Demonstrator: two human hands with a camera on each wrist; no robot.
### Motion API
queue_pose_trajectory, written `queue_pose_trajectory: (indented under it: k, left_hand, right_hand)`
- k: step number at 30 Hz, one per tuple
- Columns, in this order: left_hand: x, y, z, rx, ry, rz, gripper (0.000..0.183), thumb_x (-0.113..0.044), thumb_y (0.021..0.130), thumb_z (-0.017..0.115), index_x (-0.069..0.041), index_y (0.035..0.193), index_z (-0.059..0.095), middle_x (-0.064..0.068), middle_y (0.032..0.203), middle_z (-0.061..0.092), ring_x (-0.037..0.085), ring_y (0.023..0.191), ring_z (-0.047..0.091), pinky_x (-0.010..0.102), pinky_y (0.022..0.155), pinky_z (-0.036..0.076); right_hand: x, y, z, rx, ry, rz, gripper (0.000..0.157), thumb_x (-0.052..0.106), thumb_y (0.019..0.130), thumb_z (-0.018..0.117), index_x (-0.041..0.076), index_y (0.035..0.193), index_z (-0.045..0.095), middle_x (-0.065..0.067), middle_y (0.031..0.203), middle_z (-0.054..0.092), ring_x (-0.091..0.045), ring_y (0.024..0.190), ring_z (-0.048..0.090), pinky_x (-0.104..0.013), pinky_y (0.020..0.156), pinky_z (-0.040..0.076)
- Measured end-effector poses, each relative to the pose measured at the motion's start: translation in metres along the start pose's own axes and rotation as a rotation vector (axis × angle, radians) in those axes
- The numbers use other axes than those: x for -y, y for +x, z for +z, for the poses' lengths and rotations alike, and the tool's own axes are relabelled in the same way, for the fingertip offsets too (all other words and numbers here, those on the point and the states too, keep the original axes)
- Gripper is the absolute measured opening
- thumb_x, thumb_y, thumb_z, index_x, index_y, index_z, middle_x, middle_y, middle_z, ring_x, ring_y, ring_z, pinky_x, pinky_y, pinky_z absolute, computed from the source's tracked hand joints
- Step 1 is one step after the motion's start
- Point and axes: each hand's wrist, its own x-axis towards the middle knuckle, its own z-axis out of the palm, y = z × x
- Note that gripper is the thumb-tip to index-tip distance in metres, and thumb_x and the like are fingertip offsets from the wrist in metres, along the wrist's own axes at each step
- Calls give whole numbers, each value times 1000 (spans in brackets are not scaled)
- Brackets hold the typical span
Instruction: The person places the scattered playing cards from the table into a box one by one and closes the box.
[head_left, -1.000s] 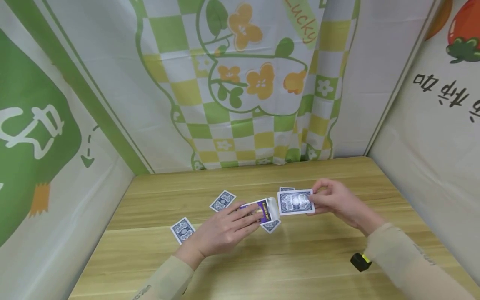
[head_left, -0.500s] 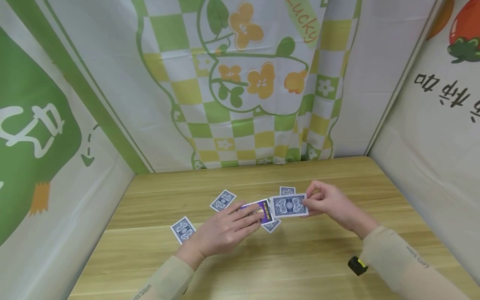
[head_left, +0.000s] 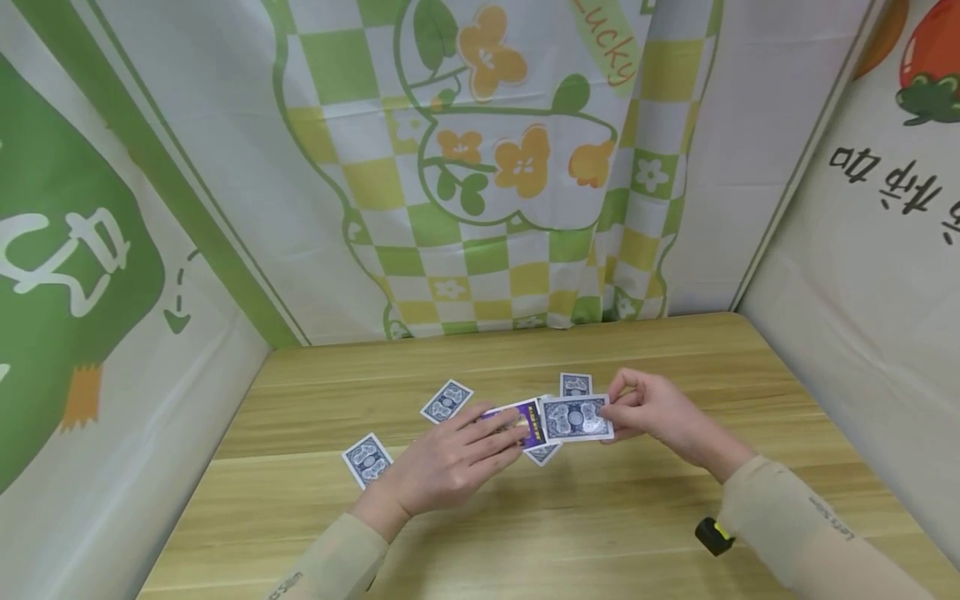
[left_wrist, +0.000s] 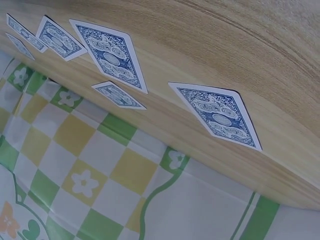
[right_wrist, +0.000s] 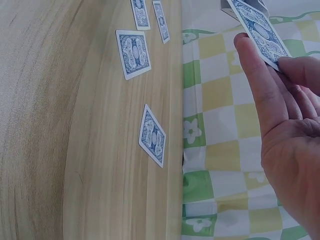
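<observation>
—What do your right fingers (right_wrist: 262,82) have hold of?

—A card (head_left: 576,419). I pinch it near its right edge, thumb on the blue patterned back and fingers underneath, the gap between them about as thin as the card.

—And your left fingers (head_left: 501,439)?

—They lie nearly straight across the purple face of the box (head_left: 535,427), holding it off the counter (head_left: 592,517). My thumb is hidden there. The box's mouth faces my right side, and the card's near end is right at it; I can't tell whether its tip is inside.

—Can you read the box?

—I see yellow letters on a dark band near the mouth, too small to make out.

—Any other writing?

—My right sleeve (head_left: 783,517) seems to say "Let's Slim", and my left sleeve (head_left: 337,554) shows the end of the same words. The checked curtain (head_left: 491,262) says "Lucky" in reddish letters, slanting. The right wall (head_left: 840,333) has black Chinese characters, partly cut off; the left wall (head_left: 225,342) has white ones on green.

—And the other cards (head_left: 446,402)?

—They lie scattered on the counter, blue backs up, some partly behind my left fingers and the box.
</observation>
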Motion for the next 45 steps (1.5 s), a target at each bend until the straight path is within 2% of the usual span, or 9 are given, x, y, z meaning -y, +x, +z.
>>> queue_pose_trajectory:
  k: [11, 18, 24, 31, 36, 45]
  left_hand:
    - [-1, 1, 0, 12, 0, 16, 31, -13, 105, 48, -12, 123, 73, 7, 138, 66, 26, 132, 59, 46, 115, 45]
    - [-2, 1, 0, 2, -3, 13, 33, -13, 106, 46, -12, 123, 73, 7, 138, 65, 27, 132, 59, 47, 115, 46]
    - [-3, 1, -1, 14, -12, 4, 34, -12, 107, 43, -12, 125, 73, 7, 140, 64, 27, 134, 58, 46, 116, 45]
    - [-2, 0, 0, 20, 2, 16, 33, -13, 106, 45, -13, 124, 73, 7, 140, 64, 27, 133, 58, 46, 113, 48]
    - [-3, 1, 0, 13, 4, 19, 34, -12, 106, 45, -13, 123, 73, 7, 139, 65, 27, 133, 58, 46, 114, 46]
    - [-3, 0, 0, 23, 2, 20, 34, -13, 105, 44, -12, 124, 73, 8, 140, 64, 27, 134, 58, 47, 112, 49]
  right_hand:
    - [0, 2, 3, -25, 14, 41, 24, 5, 95, 68, -6, 105, 50, -26, 99, 74, -33, 83, 76, -50, 79, 64]
    - [-1, 4, 9, -32, 41, 60, 30, 8, 94, 71, -6, 111, 51, -25, 99, 74, -32, 81, 75, -47, 76, 65]
    - [0, 5, 12, -27, 24, 42, 30, 11, 95, 71, -6, 109, 50, -24, 96, 75, -34, 79, 75, -51, 76, 64]
    - [4, 3, 16, -15, -21, 28, 28, 15, 95, 72, -5, 105, 55, -20, 90, 75, -34, 75, 74, -47, 70, 66]
    - [6, 3, 22, -1, -52, -3, 28, 18, 95, 72, -4, 106, 59, -20, 88, 74, -33, 73, 73, -50, 70, 65]
    - [8, 3, 29, 21, -75, -29, 22, 14, 97, 69, -5, 106, 61, -22, 84, 72, -32, 74, 73, -49, 69, 65]
